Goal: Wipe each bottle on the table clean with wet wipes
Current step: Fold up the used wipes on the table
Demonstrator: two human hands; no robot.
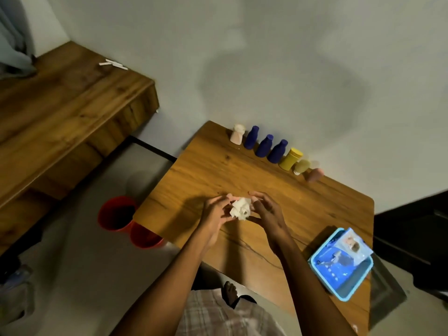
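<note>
A crumpled white wet wipe (240, 209) sits between both hands above the middle of the wooden table (218, 170). My left hand (215, 212) holds it from the left and my right hand (266, 210) from the right, fingers curled round it. Along the table's far edge stands a row of bottles: a pale pink one (237, 134), three dark blue ones (264, 146), a yellow one (291, 158), a small olive one (301, 167) and a brownish pink one (315, 174). No bottle is in either hand.
A light blue tray (349, 289) holding a wet wipe pack (339, 260) lies at the table's near right corner. Two red buckets (116, 215) stand on the floor left of the table. A long wooden bench (60, 112) runs along the left.
</note>
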